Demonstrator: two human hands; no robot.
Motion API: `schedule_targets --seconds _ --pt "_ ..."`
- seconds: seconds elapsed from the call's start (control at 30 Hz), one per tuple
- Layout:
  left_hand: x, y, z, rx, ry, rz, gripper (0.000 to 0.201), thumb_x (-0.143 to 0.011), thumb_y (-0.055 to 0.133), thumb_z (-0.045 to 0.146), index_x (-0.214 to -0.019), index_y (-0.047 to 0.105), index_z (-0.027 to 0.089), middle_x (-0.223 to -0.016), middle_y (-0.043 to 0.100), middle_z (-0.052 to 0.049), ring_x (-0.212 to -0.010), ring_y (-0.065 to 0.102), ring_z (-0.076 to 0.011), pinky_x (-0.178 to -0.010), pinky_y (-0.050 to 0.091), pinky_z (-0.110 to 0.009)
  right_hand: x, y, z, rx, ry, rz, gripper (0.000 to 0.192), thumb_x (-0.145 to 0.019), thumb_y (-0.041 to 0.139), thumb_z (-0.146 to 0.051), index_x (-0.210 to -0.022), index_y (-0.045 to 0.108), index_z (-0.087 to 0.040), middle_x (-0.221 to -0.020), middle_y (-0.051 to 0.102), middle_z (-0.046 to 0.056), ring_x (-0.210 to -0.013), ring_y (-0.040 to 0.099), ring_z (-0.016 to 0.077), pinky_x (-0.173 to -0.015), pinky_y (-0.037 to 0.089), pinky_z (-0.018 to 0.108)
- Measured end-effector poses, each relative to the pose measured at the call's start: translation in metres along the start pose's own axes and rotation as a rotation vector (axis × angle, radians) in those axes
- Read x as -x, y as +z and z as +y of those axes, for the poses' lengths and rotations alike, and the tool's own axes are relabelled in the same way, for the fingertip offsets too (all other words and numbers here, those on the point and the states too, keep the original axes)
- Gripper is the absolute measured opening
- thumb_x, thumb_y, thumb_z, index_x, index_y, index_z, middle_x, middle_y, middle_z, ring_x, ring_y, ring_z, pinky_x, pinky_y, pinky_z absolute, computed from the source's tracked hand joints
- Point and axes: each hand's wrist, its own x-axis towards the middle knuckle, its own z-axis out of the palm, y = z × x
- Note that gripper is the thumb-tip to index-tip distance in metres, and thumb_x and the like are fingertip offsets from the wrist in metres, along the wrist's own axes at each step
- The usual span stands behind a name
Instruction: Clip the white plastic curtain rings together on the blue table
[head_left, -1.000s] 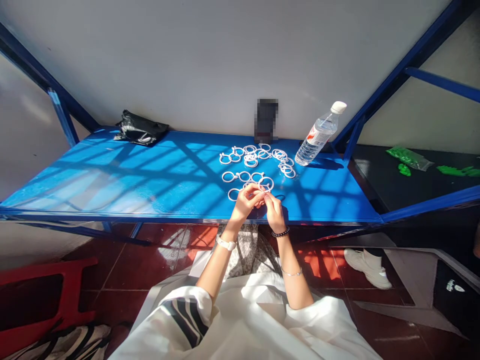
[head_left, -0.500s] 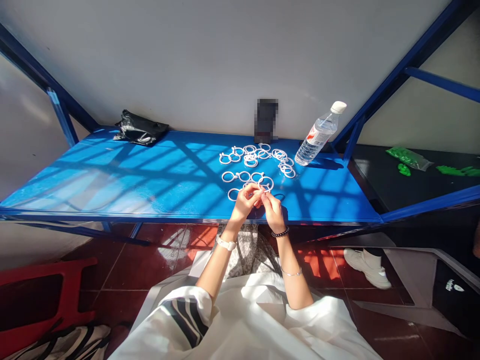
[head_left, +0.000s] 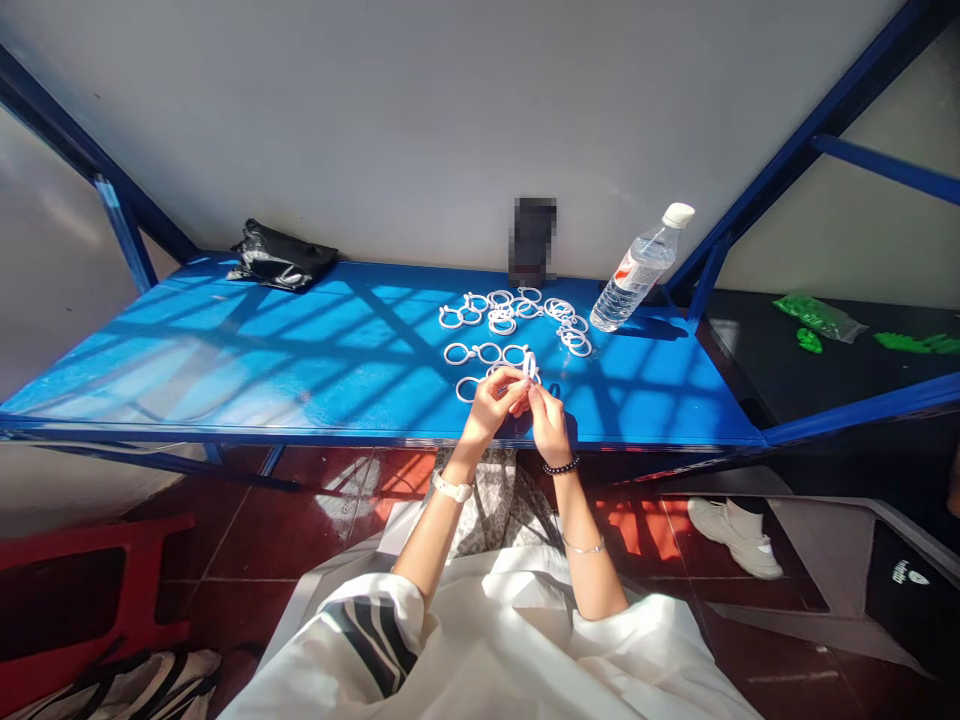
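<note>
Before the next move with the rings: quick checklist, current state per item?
1. Both hands on the work: left hand and right hand meet at a white ring over the near edge of the blue table. Ok.
2. Grip on the ring: it stands on edge at the fingertips; which fingers pinch it, cannot tell.
3. Ring open or snapped shut: too small, cannot tell.
4. Loose rings within reach, just beyond the hands. Ok.
5. Water bottle leans at the right rear, apart from the rings and hands. Ok.
6. Black bag far left rear, away from the hands. Ok.
</note>
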Motion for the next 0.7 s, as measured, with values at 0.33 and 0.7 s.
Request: schedule_targets --seconds 0.33,0.7 --pt "0.0009 0.0009 0.0027 0.025 -0.010 -0.025 0.029 -0.080 0.069 0.044 -0.083 0.061 0.016 -0.052 0.050 0.004 -0.043 0.046 -0.0081 -0.045 0.037 -0.022 -0.0001 0.0021 0.0005 0.040 0.021 0.017 0.041 -0.096 0.036 -0.047 -0.074 0.061 -0.024 -0.067 0.064 0.004 -0.063 0.061 0.0183 -0.064 0.050 0.031" --pt "-0.0007 -0.0001 0.0014 -0.014 0.013 0.003 0.032 -0.074 0.074 0.044 -0.080 0.062 0.015 -0.069 0.059 0.000 -0.048 0.048 -0.0071 -0.046 0.040 -0.022 0.0002 0.0015 0.0025 0.087 0.069 0.019 0.039 -0.091 0.041 -0.049 -0.065 0.054 -0.024 -0.064 0.062 0.003 -0.060 0.060 0.0177 -0.062 0.048 0.030"
